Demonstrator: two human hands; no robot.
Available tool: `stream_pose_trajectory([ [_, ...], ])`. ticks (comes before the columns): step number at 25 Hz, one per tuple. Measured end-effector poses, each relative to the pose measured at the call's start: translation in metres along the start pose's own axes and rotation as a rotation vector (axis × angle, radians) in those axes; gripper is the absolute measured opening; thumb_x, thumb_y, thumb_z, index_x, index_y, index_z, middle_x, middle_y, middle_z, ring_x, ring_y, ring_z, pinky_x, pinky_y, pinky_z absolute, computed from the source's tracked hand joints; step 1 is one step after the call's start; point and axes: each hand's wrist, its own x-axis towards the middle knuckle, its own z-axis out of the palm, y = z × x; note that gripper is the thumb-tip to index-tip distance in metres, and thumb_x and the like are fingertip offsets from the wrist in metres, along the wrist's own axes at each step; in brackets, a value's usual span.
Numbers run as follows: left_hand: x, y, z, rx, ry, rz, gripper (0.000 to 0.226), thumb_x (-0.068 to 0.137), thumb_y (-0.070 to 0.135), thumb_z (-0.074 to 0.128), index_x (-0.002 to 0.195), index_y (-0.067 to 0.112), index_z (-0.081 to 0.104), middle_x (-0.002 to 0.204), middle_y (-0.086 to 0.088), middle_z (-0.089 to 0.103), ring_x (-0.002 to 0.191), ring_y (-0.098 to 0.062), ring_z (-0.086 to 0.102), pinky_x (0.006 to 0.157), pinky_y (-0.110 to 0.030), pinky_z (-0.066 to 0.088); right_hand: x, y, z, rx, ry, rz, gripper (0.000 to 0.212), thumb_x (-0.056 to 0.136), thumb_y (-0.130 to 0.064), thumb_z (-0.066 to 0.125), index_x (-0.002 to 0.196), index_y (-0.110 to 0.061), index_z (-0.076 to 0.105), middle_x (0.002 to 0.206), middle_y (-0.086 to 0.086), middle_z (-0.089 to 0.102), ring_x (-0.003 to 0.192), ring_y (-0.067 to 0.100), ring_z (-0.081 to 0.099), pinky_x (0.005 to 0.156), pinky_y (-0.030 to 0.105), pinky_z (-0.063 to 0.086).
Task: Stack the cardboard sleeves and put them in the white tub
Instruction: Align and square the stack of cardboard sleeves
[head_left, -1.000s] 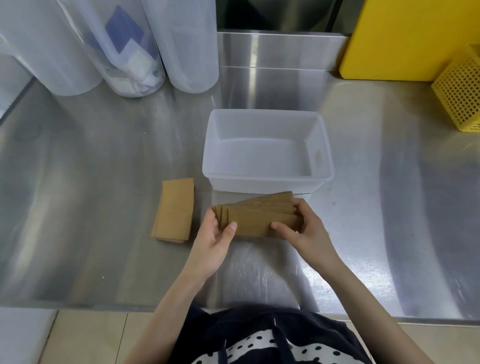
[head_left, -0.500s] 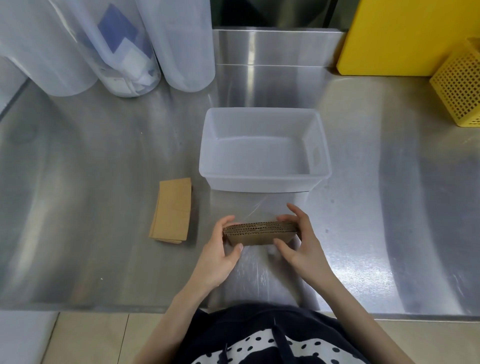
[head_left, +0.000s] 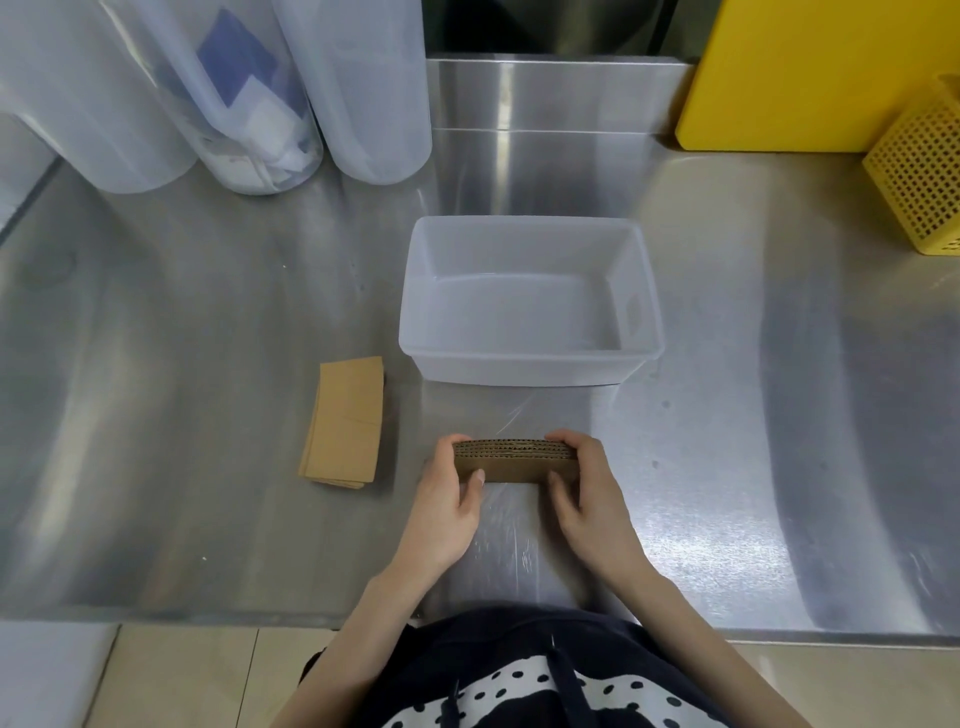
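Note:
A stack of brown cardboard sleeves (head_left: 514, 457) stands on its long edge on the steel counter, just in front of the white tub (head_left: 530, 358). My left hand (head_left: 447, 499) grips its left end and my right hand (head_left: 587, 493) grips its right end, so the corrugated top edges show between them. The tub is empty. A second flat pile of sleeves (head_left: 345, 421) lies on the counter to the left, apart from both hands.
Three translucent plastic containers (head_left: 260, 93) stand at the back left. A yellow board (head_left: 810, 78) and a yellow perforated basket (head_left: 919, 187) are at the back right. The counter's front edge (head_left: 208, 621) runs close to my body.
The fanned sleeves were squared up and tipped onto their edge. Both hands drew the stack a little toward me, away from the tub.

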Motion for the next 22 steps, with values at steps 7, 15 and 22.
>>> stream_pose_trajectory([
  [7,0.002,-0.002,-0.007,0.127,-0.042,0.016,0.028,0.088,0.015,0.045,0.115,0.010,0.039,0.104,-0.013,0.058,0.096,-0.027,0.053,0.083,-0.033,0.042,0.003,-0.001,-0.004,-0.081,-0.064,0.019,0.031,0.085,0.000,0.048,0.113,-0.015,0.044,0.107,0.008,0.053,0.090,0.013,0.051,0.076,-0.001,0.032],
  [15,0.001,0.016,-0.050,0.076,0.027,0.119,0.021,0.084,0.018,0.054,0.104,0.024,0.048,0.085,0.019,0.057,0.079,0.003,0.056,0.068,-0.001,0.039,0.024,-0.033,-0.009,0.019,-0.117,0.044,0.026,0.084,-0.013,0.048,0.100,-0.032,0.042,0.098,-0.002,0.055,0.084,0.001,0.051,0.066,0.005,0.038],
  [22,0.014,0.015,-0.104,-0.150,0.113,0.018,0.026,0.079,0.021,0.059,0.093,0.041,0.051,0.091,0.023,0.061,0.090,-0.005,0.061,0.093,-0.036,0.047,0.054,-0.075,0.009,-0.041,-0.227,0.000,0.021,0.084,-0.023,0.050,0.105,-0.022,0.048,0.080,-0.008,0.054,0.068,0.002,0.051,0.061,0.004,0.037],
])
